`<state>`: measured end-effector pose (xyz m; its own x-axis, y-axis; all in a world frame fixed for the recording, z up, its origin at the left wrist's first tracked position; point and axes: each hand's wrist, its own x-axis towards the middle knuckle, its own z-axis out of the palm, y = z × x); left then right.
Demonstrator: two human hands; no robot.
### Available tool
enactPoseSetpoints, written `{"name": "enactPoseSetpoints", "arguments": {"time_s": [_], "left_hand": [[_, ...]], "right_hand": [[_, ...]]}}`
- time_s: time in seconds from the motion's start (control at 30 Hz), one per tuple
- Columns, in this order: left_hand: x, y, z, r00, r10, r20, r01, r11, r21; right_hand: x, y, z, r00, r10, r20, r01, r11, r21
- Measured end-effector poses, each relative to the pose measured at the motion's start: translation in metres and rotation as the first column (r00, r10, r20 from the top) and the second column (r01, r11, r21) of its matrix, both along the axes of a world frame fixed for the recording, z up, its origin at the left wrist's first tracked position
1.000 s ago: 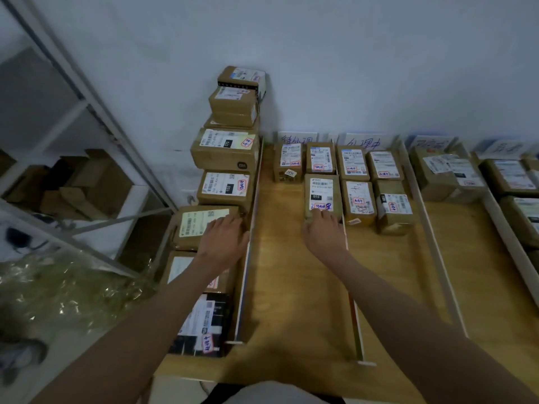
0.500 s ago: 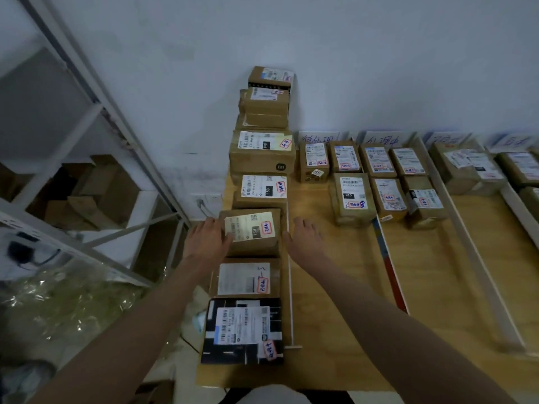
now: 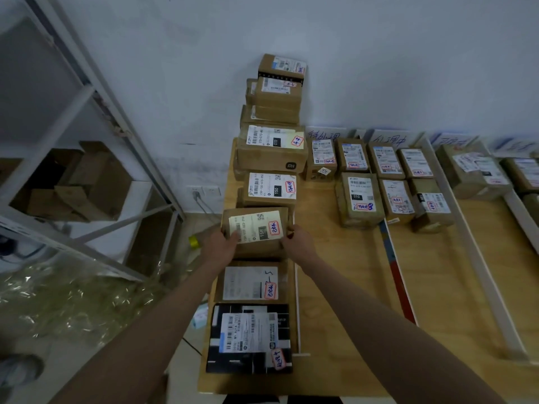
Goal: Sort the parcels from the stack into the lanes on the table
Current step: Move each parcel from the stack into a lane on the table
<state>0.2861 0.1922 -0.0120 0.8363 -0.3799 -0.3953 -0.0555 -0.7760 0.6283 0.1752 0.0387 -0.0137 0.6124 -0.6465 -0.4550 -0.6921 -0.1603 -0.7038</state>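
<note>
A row of cardboard parcels runs along the table's left edge up to a stack (image 3: 274, 94) against the wall. Both my hands hold one brown parcel (image 3: 256, 228) with a yellowish label in the middle of that row: my left hand (image 3: 221, 243) grips its near left corner, my right hand (image 3: 297, 243) grips its near right corner. Nearer to me lie a brown parcel (image 3: 250, 282) with a white label and a black parcel (image 3: 250, 339). Sorted parcels (image 3: 361, 196) sit in the lanes to the right, split by white dividers (image 3: 472, 258).
The wooden table (image 3: 350, 301) has bare room in the near part of the lanes. More parcels (image 3: 472, 173) fill the far right lanes. A metal shelf frame (image 3: 87, 118) with cardboard stands at the left, with crinkled plastic wrap (image 3: 58, 301) on the floor below.
My right hand left the parcel in the lane and came left across the divider. Both hands now hold the yellowish-label parcel at its near corners. The camera turned left.
</note>
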Motion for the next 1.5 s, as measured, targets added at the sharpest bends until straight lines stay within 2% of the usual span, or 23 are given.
{"name": "enactPoseSetpoints", "arguments": {"time_s": [0.2, 0.3, 0.37, 0.5, 0.6, 0.77, 0.9, 1.03, 1.13, 1.33, 1.5], "left_hand": [[-0.004, 0.006, 0.012, 0.987, 0.159, -0.032, -0.162, 0.954, -0.251], [-0.004, 0.007, 0.031, 0.983, 0.185, -0.009, -0.179, 0.936, -0.304], [0.000, 0.008, 0.044, 0.993, 0.118, 0.023, -0.106, 0.948, -0.300], [0.015, 0.012, 0.071, 0.993, -0.104, 0.061, 0.116, 0.964, -0.238], [0.015, 0.007, 0.091, 0.964, -0.262, 0.052, 0.267, 0.942, -0.201], [0.002, -0.014, 0.100, 0.920, -0.383, 0.081, 0.391, 0.907, -0.157], [-0.024, -0.037, 0.099, 0.860, -0.477, 0.179, 0.499, 0.859, -0.109], [-0.052, -0.069, 0.095, 0.777, -0.563, 0.280, 0.581, 0.813, 0.022], [-0.081, -0.093, 0.095, 0.678, -0.657, 0.330, 0.653, 0.744, 0.142], [-0.140, -0.135, 0.086, 0.469, -0.785, 0.405, 0.727, 0.603, 0.327], [-0.193, -0.164, 0.076, 0.364, -0.814, 0.452, 0.752, 0.544, 0.373]], "right_hand": [[-0.016, 0.000, 0.035, 0.992, 0.002, 0.126, -0.012, 0.997, 0.081], [-0.030, -0.003, 0.054, 0.977, 0.082, 0.196, -0.120, 0.975, 0.188], [-0.038, -0.007, 0.064, 0.971, 0.113, 0.209, -0.162, 0.959, 0.232], [-0.050, -0.017, 0.079, 0.989, 0.053, 0.140, -0.081, 0.977, 0.199], [-0.060, -0.017, 0.090, 0.987, 0.111, 0.120, -0.137, 0.961, 0.240], [-0.086, -0.017, 0.096, 0.981, 0.188, 0.054, -0.196, 0.955, 0.224], [-0.118, -0.024, 0.100, 0.991, 0.132, -0.008, -0.129, 0.980, 0.153], [-0.159, -0.040, 0.100, 0.998, -0.017, -0.063, 0.026, 0.990, 0.138], [-0.196, -0.053, 0.103, 0.987, -0.131, -0.092, 0.141, 0.984, 0.109], [-0.275, -0.077, 0.099, 0.919, -0.383, -0.088, 0.389, 0.919, 0.059], [-0.334, -0.094, 0.091, 0.844, -0.535, -0.045, 0.535, 0.845, 0.001]]}}
